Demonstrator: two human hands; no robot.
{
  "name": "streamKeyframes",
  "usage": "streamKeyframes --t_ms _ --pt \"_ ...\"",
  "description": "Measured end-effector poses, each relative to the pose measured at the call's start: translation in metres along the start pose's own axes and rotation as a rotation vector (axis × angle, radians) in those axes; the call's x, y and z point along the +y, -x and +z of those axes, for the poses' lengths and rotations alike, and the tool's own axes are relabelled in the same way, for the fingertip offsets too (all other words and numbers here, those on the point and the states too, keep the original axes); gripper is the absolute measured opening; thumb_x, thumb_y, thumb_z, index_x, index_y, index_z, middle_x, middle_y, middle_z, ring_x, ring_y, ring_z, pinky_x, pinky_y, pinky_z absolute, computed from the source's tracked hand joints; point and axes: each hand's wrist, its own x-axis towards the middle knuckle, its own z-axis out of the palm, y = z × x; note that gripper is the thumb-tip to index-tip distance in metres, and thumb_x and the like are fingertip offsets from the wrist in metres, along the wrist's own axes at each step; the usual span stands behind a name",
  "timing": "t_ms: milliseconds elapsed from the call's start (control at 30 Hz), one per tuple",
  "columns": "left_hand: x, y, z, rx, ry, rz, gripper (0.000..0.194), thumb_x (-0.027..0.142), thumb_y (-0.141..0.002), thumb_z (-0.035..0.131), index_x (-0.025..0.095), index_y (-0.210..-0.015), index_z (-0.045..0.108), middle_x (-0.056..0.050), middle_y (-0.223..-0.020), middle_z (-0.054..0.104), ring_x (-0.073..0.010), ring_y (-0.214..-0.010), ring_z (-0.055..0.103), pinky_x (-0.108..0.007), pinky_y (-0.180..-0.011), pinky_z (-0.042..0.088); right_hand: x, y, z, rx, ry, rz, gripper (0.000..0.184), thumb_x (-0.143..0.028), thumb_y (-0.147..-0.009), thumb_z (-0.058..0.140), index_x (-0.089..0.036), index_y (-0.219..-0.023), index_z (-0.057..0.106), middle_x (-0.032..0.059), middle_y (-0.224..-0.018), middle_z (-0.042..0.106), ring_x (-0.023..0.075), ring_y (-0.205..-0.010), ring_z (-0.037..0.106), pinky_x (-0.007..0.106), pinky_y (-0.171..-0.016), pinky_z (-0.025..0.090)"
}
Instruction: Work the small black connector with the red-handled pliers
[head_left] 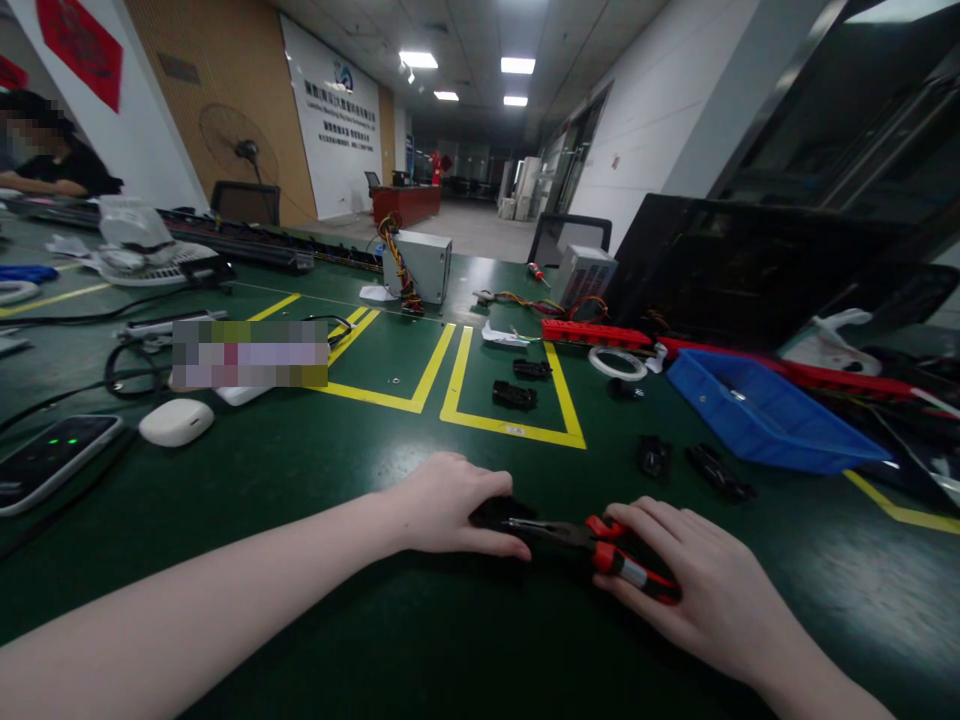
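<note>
Low over the green table, my left hand (454, 508) pinches a small black part (491, 513) between thumb and fingers. Its exact kind is hard to make out against the dark surface. My right hand (675, 565) is wrapped around the red handles of needle-nose pliers (611, 550). The pliers' slim jaws point left and meet the black part at my left fingertips; whether they grip it I cannot tell. Beyond my hands, two black plastic parts (514, 395) lie inside a yellow taped box. Two more black parts (718, 472) rest to the right.
A blue tray (772, 410) stands at the right, before a large black panel (735, 260). Metal power supplies (427, 267) and red strips (600, 333) lie farther back. At left are a white earbud case (177, 423), a device with green lights (60, 455) and cables. Another person (52, 150) sits far left.
</note>
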Motion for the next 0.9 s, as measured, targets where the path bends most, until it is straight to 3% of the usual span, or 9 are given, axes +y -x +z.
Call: streamKeyframes --t_ms 133,333,767,900 --pt "0.0 0.0002 0.0004 0.035 0.016 0.037 0.047 0.064 -0.082 0.056 0.018 -0.091 0.057 0.001 -0.079 0.06 -0.0131 -0.063 0.056 -0.023 -0.054 0.035 -0.0014 -0.0011 -0.001 0.01 -0.019 0.007 0.043 -0.051 -0.084 0.055 -0.018 -0.11 0.061 0.01 -0.096 0.07 0.0202 -0.077 0.067 0.031 -0.064 0.054" --pt "-0.0018 0.0013 0.0038 0.061 0.011 0.096 0.049 0.059 -0.081 0.062 0.02 -0.112 0.061 -0.005 -0.105 0.059 -0.0167 -0.081 0.061 -0.025 -0.061 0.043 0.0007 0.0005 0.0001 0.008 -0.057 0.04 0.041 -0.05 -0.083 0.056 -0.019 -0.109 0.061 0.0095 -0.096 0.069 0.0197 -0.077 0.067 0.031 -0.064 0.054" --pt "-0.0012 0.0012 0.0019 0.056 0.0 0.105 0.051 0.056 -0.082 0.062 0.02 -0.118 0.059 -0.006 -0.109 0.058 -0.0205 -0.092 0.056 -0.03 -0.071 0.045 0.0009 -0.0003 0.0004 0.004 -0.07 0.063 0.042 -0.052 -0.083 0.056 -0.02 -0.108 0.061 0.0092 -0.095 0.07 0.0197 -0.076 0.067 0.03 -0.063 0.055" --pt "0.0015 0.0016 -0.0022 0.043 0.007 0.105 0.052 0.059 -0.086 0.055 0.02 -0.119 0.059 -0.006 -0.107 0.058 -0.0213 -0.094 0.056 -0.033 -0.076 0.045 0.0011 -0.0005 -0.0002 -0.006 -0.074 0.063 0.041 -0.05 -0.082 0.057 -0.019 -0.108 0.061 0.0093 -0.096 0.069 0.0196 -0.076 0.067 0.031 -0.063 0.054"
